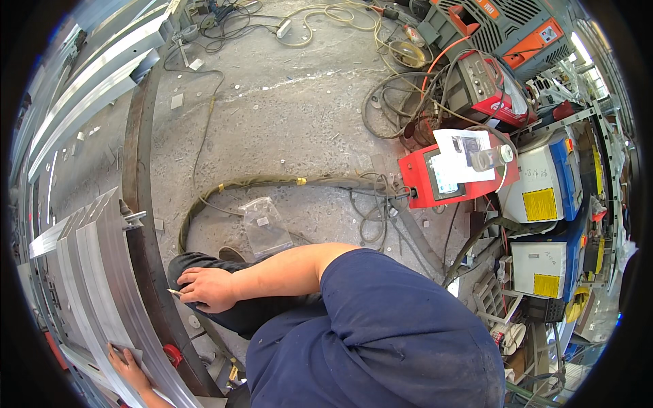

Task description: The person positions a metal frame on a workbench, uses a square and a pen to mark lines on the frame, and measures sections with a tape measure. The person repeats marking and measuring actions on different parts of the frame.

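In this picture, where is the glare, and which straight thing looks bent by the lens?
Head view: pale glare along the silvery profiles under the left hand. Head view again: the long dark beam bows, likely from the fisheye lens; the corners are black.

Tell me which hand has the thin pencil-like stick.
The right hand, over the dark trouser leg: the stick pokes out of its grip. The left hand instead lies on the silver metal profiles.

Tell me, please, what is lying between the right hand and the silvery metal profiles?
In the head view, a dark steel beam runs between the right hand and the silvery metal profiles; the hand's thin stick points toward it.
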A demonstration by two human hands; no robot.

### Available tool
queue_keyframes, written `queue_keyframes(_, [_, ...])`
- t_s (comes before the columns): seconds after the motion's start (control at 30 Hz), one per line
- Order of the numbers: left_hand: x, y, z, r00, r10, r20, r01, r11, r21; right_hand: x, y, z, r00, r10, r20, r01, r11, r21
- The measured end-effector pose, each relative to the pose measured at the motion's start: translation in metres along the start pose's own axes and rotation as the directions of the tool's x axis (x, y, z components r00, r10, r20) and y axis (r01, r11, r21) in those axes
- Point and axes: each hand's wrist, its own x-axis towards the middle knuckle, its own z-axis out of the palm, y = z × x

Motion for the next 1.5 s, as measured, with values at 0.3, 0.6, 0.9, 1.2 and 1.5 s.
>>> queue_keyframes(0.3, [0.0, 0.004, -0.002, 1.0, 0.004, 0.01, -0.004, 1.0, -0.014, 0.0, -0.001, -0.001, 1.0, -0.003, -0.003, 0.003, 1.0, -0.015])
queue_keyframes(0.6, [-0.001, 0.006, -0.003, 1.0, 0.005, 0.004, -0.005, 1.0, 0.013, 0.003, -0.01, -0.003, 0.999, -0.038, -0.016, 0.038, 0.999, -0.033])
queue_keyframes(0.9, [-0.004, 0.006, -0.001, 1.0, -0.01, 0.001, 0.01, 1.0, 0.008, 0.005, -0.003, 0.002, 1.0, -0.011, 0.019, 0.012, 1.0, -0.024])
queue_keyframes(1.2, [-0.005, 0.004, 0.001, 1.0, -0.014, -0.005, 0.014, 1.0, -0.022, 0.006, -0.001, 0.001, 1.0, -0.019, -0.015, 0.019, 0.999, -0.035])
queue_keyframes(1.5, [-0.004, 0.01, 0.001, 1.0, -0.014, -0.013, 0.014, 1.0, -0.004, 0.006, -0.001, -0.002, 1.0, -0.011, 0.009, 0.011, 0.999, -0.034])
